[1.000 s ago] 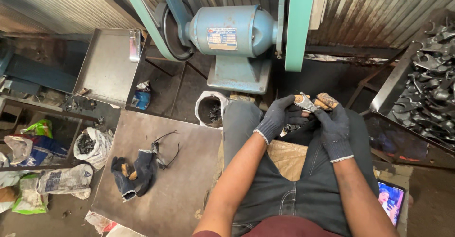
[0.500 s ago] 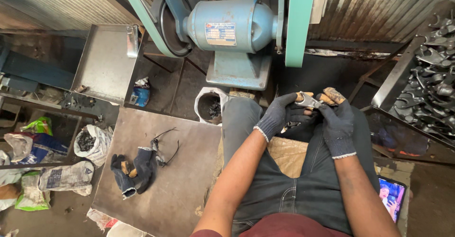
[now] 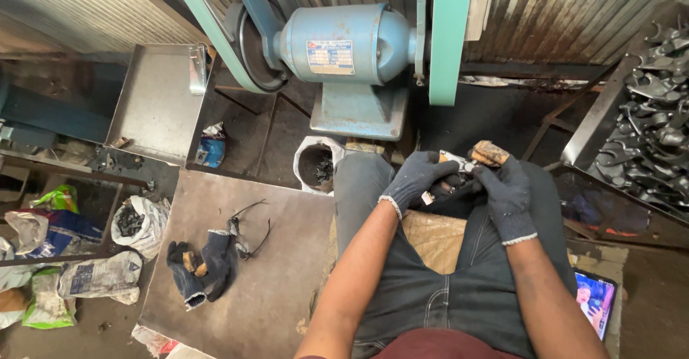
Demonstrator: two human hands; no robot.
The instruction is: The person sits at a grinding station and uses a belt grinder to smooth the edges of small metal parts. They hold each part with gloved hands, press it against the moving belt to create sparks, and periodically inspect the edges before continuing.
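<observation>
Both gloved hands meet over the person's knees, closed on one small metal piece (image 3: 459, 165) with a brownish, rusty-looking end (image 3: 491, 153). The left hand (image 3: 415, 180) wraps its fingers over the near end of the piece; the right hand (image 3: 508, 195) clamps the far end, its thumb just under the brown tip. What exactly the piece is cannot be told, since the dark knit gloves cover most of it. Against the frame half a second ago, the grip and the piece look much the same; the hands sit slightly lower and nearer the lap, and the brown end tilts a little more to the right.

Beyond the hands stands a blue bench grinder motor (image 3: 344, 43) on its base, with green frame bars beside it. To the left of the left hand, just past the knee, a white-lined bucket (image 3: 316, 164) holds dark bits. Farther left lies a flat metal sheet (image 3: 273, 287) bearing a spare pair of dark gloves (image 3: 201, 266) and wire-framed glasses (image 3: 247, 233). Right of the right hand, well apart, a tray (image 3: 585, 137) is heaped with dark metal parts. Near the right elbow a phone (image 3: 596, 301) shows a lit screen.
</observation>
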